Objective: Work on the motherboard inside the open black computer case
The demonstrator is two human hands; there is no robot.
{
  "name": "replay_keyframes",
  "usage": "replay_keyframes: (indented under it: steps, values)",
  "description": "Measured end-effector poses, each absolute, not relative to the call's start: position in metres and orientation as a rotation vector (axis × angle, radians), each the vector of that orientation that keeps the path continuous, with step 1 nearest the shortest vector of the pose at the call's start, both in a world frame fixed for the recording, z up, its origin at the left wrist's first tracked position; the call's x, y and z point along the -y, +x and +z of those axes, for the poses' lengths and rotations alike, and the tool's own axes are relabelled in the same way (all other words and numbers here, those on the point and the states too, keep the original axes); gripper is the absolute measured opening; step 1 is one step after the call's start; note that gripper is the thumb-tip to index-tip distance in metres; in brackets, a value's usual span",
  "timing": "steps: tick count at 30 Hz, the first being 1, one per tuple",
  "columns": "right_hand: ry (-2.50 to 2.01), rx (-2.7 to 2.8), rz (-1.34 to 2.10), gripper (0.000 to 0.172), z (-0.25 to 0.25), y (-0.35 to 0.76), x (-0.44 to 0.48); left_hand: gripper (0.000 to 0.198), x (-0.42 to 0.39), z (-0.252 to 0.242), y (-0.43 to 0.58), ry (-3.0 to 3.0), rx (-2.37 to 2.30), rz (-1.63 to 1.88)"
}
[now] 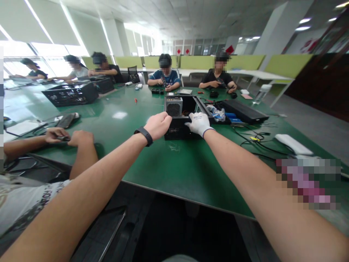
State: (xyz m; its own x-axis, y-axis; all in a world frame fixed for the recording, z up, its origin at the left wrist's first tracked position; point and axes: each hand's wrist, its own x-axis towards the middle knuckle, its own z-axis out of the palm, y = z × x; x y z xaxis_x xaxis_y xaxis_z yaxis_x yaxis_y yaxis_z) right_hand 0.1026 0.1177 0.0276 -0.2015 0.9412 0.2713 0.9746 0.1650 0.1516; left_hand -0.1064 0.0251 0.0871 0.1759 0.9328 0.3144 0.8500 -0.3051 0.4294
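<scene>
A black computer case (188, 134) lies on the green table in front of me, its upper side open. Inside its far left part sits a grey power supply (174, 108) with a round fan grille. My left hand (158, 125), bare with a black band on the wrist, is closed at the case's near left corner, fingertips partly hidden. My right hand (200, 123) wears a white glove and grips the near edge of the case, its thumb on the near wall.
Right of the case lie a black panel (244, 111), blue-and-white gloves (216, 112), black cables (252, 140) and a white bar-shaped thing (293, 144). A co-worker's hands (81, 138) work at the left. Other people sit across the table (152, 171). Another case (72, 94) stands far left.
</scene>
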Motion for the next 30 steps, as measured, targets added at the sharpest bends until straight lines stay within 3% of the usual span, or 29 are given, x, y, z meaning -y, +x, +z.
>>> replay_keyframes:
  steps: [9, 18, 22, 30]
  values:
    - [-1.897, 2.353, -0.407, 0.048, 0.028, 0.100, -0.113, 0.029, -0.020, 0.079, -0.124, 2.226, -1.760, 0.817]
    - [-1.826, 2.354, -0.433, 0.042, 0.018, 0.099, -0.015, 0.026, -0.014, 0.094, -0.108, 2.234, -1.680, 0.837]
    - [-1.771, 2.367, -0.451, 0.039, 0.018, 0.104, 0.047, 0.028, -0.009, 0.096, -0.088, 2.248, -1.651, 0.602]
    - [-1.681, 2.360, -0.376, 0.025, 0.016, 0.108, 0.152, 0.053, 0.001, 0.077, -0.051, 2.424, -1.618, -0.134]
